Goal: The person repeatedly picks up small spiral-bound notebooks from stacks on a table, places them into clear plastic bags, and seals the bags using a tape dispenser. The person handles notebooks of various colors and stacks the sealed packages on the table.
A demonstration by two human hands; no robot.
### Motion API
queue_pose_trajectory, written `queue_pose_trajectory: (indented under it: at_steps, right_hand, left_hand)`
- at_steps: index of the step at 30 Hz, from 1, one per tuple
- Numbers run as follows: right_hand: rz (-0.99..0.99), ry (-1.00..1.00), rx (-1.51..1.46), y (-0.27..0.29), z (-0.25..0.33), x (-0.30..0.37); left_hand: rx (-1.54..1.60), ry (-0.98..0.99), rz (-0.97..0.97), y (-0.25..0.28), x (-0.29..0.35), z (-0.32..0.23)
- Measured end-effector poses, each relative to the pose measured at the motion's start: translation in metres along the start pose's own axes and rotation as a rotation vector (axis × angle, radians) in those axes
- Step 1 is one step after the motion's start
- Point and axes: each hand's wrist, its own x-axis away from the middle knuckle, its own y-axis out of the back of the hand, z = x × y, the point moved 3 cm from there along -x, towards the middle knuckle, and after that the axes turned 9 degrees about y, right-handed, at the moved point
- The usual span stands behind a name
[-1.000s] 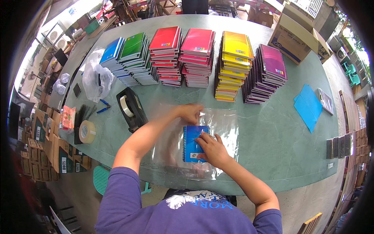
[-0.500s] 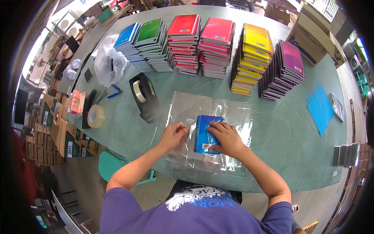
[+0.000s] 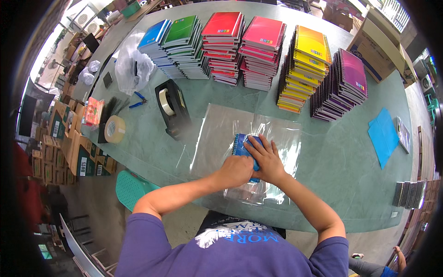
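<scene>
A small blue spiral notebook (image 3: 239, 145) lies on clear plastic sheets (image 3: 216, 127) in front of me, its coil on the left. My right hand (image 3: 266, 159) rests flat on the notebook with fingers spread, covering its right side. Against it, over the notebook's lower part, my left hand (image 3: 236, 171) is closed in a fist; whatever it may hold is hidden. Up and to the left of the sheets stands a black tape dispenser (image 3: 181, 111) with a roll of clear tape.
Stacks of spiral notebooks line the far side: blue (image 3: 154, 33), green (image 3: 181, 30), red (image 3: 223, 24), pink (image 3: 264, 32), yellow (image 3: 313, 44) and purple (image 3: 353, 69). Pliers (image 3: 138, 100), a tape roll (image 3: 114, 129) and a plastic bag (image 3: 131, 69) lie left; blue sheets (image 3: 384, 136) and a carton (image 3: 373, 51) right.
My left hand has moved right, from beside the notebook onto its lower part. My right hand has flattened with its fingers spread. A person has come into view at the lower right.
</scene>
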Motion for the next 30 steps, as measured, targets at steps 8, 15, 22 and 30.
queue_pose_trajectory:
  at_steps: [8, 15, 22, 30]
  right_hand:
    - [0.168, -0.029, -0.305, 0.046, -0.027, -0.055]
    - [-0.414, -0.048, -0.139, 0.052, -0.047, -0.051]
    - [-0.053, 0.161, -0.026, 0.034, 0.003, 0.009]
    - [-0.186, 0.114, -0.164, 0.032, 0.010, 0.009]
  left_hand:
    - [-0.036, -0.038, -0.030, -0.005, 0.001, 0.003]
    - [-0.060, -0.023, 0.030, 0.004, 0.001, -0.007]
    - [0.264, 0.077, 0.136, 0.023, 0.010, 0.009]
    - [0.853, 0.723, -0.972, 0.054, 0.056, 0.243]
